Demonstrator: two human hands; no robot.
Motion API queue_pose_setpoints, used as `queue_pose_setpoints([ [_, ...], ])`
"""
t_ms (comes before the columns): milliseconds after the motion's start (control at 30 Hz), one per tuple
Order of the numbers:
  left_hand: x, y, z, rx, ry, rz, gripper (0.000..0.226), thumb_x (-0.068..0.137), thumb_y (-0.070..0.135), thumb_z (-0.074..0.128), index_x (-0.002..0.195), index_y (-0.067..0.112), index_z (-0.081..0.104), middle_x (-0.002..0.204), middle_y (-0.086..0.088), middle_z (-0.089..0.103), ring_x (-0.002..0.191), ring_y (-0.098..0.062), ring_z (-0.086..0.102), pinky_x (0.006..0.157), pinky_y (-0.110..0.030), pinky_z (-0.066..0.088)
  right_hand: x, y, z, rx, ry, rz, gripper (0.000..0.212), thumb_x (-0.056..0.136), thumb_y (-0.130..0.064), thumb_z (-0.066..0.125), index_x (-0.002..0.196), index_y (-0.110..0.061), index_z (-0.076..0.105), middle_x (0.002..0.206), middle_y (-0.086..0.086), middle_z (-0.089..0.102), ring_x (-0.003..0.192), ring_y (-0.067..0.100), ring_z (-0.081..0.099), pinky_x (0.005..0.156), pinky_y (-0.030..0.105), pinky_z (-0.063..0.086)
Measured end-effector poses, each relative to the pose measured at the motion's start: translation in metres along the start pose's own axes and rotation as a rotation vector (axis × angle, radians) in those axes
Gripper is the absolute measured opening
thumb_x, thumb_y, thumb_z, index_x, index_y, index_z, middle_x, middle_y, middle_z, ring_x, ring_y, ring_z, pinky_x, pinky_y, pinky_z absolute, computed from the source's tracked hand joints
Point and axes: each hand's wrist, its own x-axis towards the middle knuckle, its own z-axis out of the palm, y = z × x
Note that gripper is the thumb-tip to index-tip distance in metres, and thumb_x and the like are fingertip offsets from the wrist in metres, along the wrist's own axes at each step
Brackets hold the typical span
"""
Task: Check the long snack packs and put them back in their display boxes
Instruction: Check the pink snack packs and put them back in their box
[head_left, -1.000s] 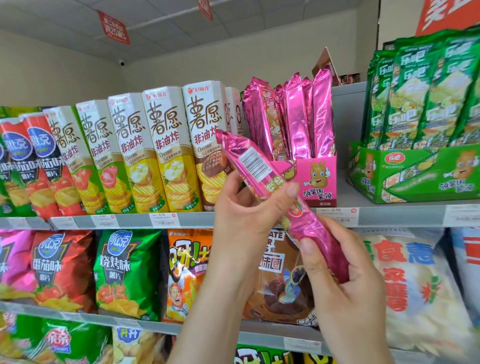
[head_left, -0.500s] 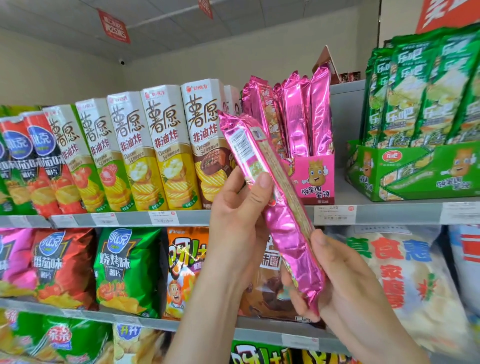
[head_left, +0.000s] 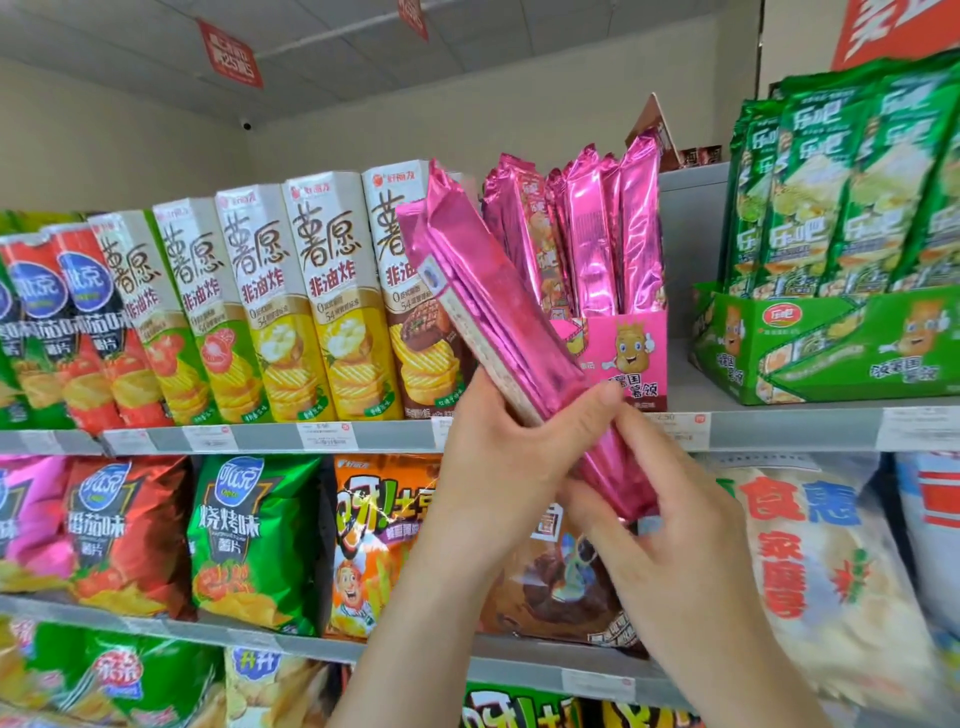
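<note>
**Pack turned over, not yet reboxed**

The long pink foil snack pack (head_left: 493, 322) has rolled from its barcode face to its seam side, and now tilts just left of the pink cardboard display box (head_left: 628, 348); the left hand (head_left: 504, 467) clamps its middle, thumb across; the right hand (head_left: 670, 535) grips its lower end, below the box; the check looks nearly done, with reboxing to follow.
</note>
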Motion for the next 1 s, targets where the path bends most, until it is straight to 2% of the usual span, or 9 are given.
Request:
queue_pose_setpoints([
  [100, 0.008, 0.003, -0.012, -0.044, 0.020, 0.019, 0.023, 0.078, 0.013, 0.075, 0.098, 0.008, 0.065, 0.087, 0.002, 0.075, 0.083, -0.011, 0.071, 0.072, -0.020, 0.055, -0.001, 0.004, -0.005, 0.192, -0.129, 0.053, 0.047, 0.090, -0.058, 0.050, 0.137, -0.053, 0.045, 0.122, -0.029, 0.062, 0.113, -0.008, 0.058, 0.088, 0.007, 0.044],
  [200, 0.016, 0.006, -0.021, -0.107, 0.072, -0.011, 0.039, 0.071, 0.019, 0.078, 0.103, 0.002, 0.062, 0.092, -0.004, 0.075, 0.088, -0.020, 0.071, 0.077, -0.030, 0.056, 0.002, 0.006, -0.011, 0.416, -0.188, 0.146, 0.036, 0.088, -0.058, 0.050, 0.123, -0.061, 0.054, 0.116, -0.023, 0.068, 0.106, -0.002, 0.064, 0.086, 0.015, 0.051],
  [267, 0.019, 0.006, -0.022, -0.089, 0.078, -0.005, 0.043, 0.072, 0.021, 0.078, 0.108, 0.005, 0.061, 0.095, -0.004, 0.075, 0.091, -0.021, 0.072, 0.075, -0.028, 0.057, 0.005, 0.005, -0.014, 0.469, -0.189, 0.165, 0.035, 0.085, -0.054, 0.057, 0.120, -0.057, 0.059, 0.114, -0.019, 0.070, 0.103, 0.000, 0.066, 0.081, 0.014, 0.052],
  [533, 0.025, 0.002, -0.024, -0.184, 0.057, -0.033, 0.023, 0.083, 0.020, 0.068, 0.105, 0.013, 0.064, 0.092, 0.000, 0.073, 0.087, -0.015, 0.070, 0.076, -0.030, 0.056, 0.011, 0.013, -0.013, 0.535, -0.073, 0.253, 0.050, 0.069, -0.044, 0.082, 0.117, -0.038, 0.067, 0.109, -0.013, 0.074, 0.104, 0.007, 0.069, 0.085, 0.022, 0.055],
  [633, 0.028, 0.009, -0.026, -0.102, 0.064, -0.003, 0.030, 0.086, 0.032, 0.064, 0.108, 0.012, 0.064, 0.092, 0.001, 0.073, 0.085, -0.014, 0.069, 0.074, -0.027, 0.055, 0.012, 0.014, -0.010, 0.496, -0.045, 0.250, 0.045, 0.065, -0.044, 0.074, 0.110, -0.039, 0.070, 0.100, -0.011, 0.076, 0.095, 0.007, 0.072, 0.084, 0.025, 0.057],
  [767, 0.036, 0.027, -0.036, 0.066, 0.170, 0.115, 0.029, 0.086, 0.022, 0.067, 0.111, 0.008, 0.064, 0.094, 0.001, 0.075, 0.085, -0.013, 0.071, 0.072, -0.024, 0.056, 0.028, 0.008, -0.014, 0.264, -0.177, 0.185, 0.055, 0.069, -0.054, 0.074, 0.122, -0.047, 0.060, 0.102, -0.024, 0.072, 0.097, -0.001, 0.067, 0.074, 0.025, 0.056],
  [833, 0.046, 0.036, -0.043, 0.226, 0.291, 0.237, 0.022, 0.089, 0.016, 0.069, 0.109, 0.009, 0.064, 0.093, 0.001, 0.075, 0.085, -0.015, 0.071, 0.073, -0.027, 0.057, 0.046, 0.006, -0.018, 0.088, -0.131, 0.127, 0.054, 0.072, -0.061, 0.073, 0.122, -0.049, 0.057, 0.104, -0.028, 0.068, 0.100, -0.003, 0.062, 0.075, 0.024, 0.050],
  [933, 0.068, 0.047, -0.050, 0.458, 0.465, 0.357, 0.021, 0.086, 0.020, 0.070, 0.106, 0.018, 0.062, 0.092, 0.004, 0.074, 0.086, -0.017, 0.071, 0.081, -0.042, 0.057, 0.080, 0.002, -0.024, -0.110, 0.081, -0.027, 0.038, 0.081, -0.041, 0.064, 0.119, -0.035, 0.062, 0.097, -0.015, 0.064, 0.092, 0.006, 0.061, 0.078, 0.037, 0.053],
  [1000, 0.083, 0.048, -0.047, 0.607, 0.513, 0.386, 0.026, 0.085, 0.026, 0.071, 0.108, 0.019, 0.060, 0.090, 0.008, 0.073, 0.082, -0.014, 0.069, 0.080, -0.043, 0.055, 0.101, 0.001, -0.026, -0.226, 0.144, -0.093, 0.035, 0.086, -0.029, 0.062, 0.121, -0.025, 0.061, 0.098, -0.008, 0.058, 0.093, 0.016, 0.058, 0.081, 0.045, 0.052],
])
